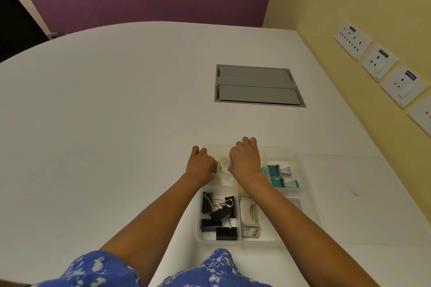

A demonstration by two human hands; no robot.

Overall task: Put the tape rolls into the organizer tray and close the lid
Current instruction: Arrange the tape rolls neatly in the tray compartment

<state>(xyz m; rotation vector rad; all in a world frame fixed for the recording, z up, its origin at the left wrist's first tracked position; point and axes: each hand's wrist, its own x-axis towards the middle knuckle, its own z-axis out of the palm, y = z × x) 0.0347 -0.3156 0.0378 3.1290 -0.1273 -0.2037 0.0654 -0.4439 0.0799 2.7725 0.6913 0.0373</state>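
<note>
so both hands are parked over the far end of the organizer tray (310, 184), which sits on the white table (116, 123) around 5 o'clock from the middle of the view. left hand (202, 165) is at the tray's far-left corner, fingers curled under so i honestly can't tell if it's pinching anything. right hand (246, 158) is over the far middle compartment, knuckles up, fingers tucked down past the far rim, same deal, grip is hidden.

between the two hands there's something clear and shiny with a bit of green, probably a tape roll (222, 163), sitting in that far-left compartment. it's mostly covered by the hands and pretty blurry, so i can't say how many rolls or whether either hand is touching it.

the rest of the tray is easier: black binder clips (218, 214) piled in the near-left compartment, a beige stapler-looking thing (248, 214) just at their 3 o'clock, teal and grey bits (281, 176) in the far-right section. the right forearm cuts across the middle, so whatever's under it is hidden.

a clear flat panel, looks like the lid (349, 193), lies open at 3 o'clock of the tray, hard to see against the table. grey hatch (258, 86) at 12 o'clock.
</note>
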